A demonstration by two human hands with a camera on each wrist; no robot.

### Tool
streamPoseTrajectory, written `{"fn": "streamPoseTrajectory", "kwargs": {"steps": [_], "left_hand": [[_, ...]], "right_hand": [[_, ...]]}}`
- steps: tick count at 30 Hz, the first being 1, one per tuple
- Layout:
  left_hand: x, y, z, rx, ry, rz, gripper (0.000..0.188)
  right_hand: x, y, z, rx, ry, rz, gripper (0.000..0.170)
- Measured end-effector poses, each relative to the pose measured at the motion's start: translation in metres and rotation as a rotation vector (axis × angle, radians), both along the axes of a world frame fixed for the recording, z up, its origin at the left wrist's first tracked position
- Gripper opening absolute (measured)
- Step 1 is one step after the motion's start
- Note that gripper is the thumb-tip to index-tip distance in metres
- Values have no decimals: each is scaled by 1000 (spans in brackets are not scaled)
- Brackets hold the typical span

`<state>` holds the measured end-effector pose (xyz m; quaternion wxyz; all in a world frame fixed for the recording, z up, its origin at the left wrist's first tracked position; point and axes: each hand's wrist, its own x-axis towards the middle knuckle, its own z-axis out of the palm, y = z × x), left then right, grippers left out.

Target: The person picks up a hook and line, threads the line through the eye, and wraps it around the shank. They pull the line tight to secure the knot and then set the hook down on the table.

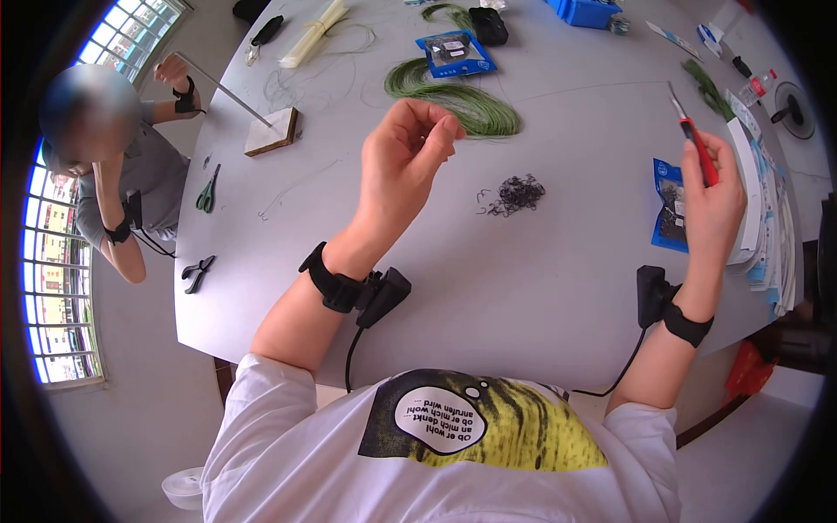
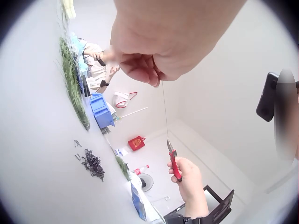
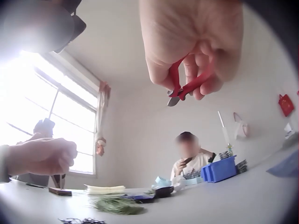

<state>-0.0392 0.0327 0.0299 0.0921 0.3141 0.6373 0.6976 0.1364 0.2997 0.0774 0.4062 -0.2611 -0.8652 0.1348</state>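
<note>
My left hand [image 1: 408,152] is raised over the table, thumb and fingertips pinched together. From those fingertips in the left wrist view, a thin line [image 2: 165,107] runs straight to the tip of the red-handled pliers [image 2: 174,161]. My right hand [image 1: 717,187] grips these pliers by their handles, metal tip pointing away from me. Spread handles show in the right wrist view, where the pliers [image 3: 180,88] sit between thumb and fingers. Below and between my hands lies a pile of small dark hooks [image 1: 519,193]. A bundle of green line [image 1: 453,100] rests beyond my left hand.
At right are a blue packet [image 1: 670,205] and stacked white-and-blue packaging [image 1: 772,218]. Another blue packet [image 1: 455,52] and a blue bin [image 1: 582,10] stand farther back. Scissors [image 1: 208,190], black pliers [image 1: 199,273] and a block with a rod [image 1: 271,132] lie left, near another person [image 1: 144,166].
</note>
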Motion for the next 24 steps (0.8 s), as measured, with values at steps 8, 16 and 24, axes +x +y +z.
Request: {"fn": "streamPoseTrajectory", "kwargs": {"steps": [8,16,24], "left_hand": [[-1,0,-1,-4,-20,0,12],[4,1,0,-37,-18,-20,9],[7,1,-1,-19,-41,-41,9]], "right_hand": [[21,47,-7,-24,15,-238,28],[27,60,-11,-42,19,-254,30],[31,71,-15,-8,17,-351,32]]}}
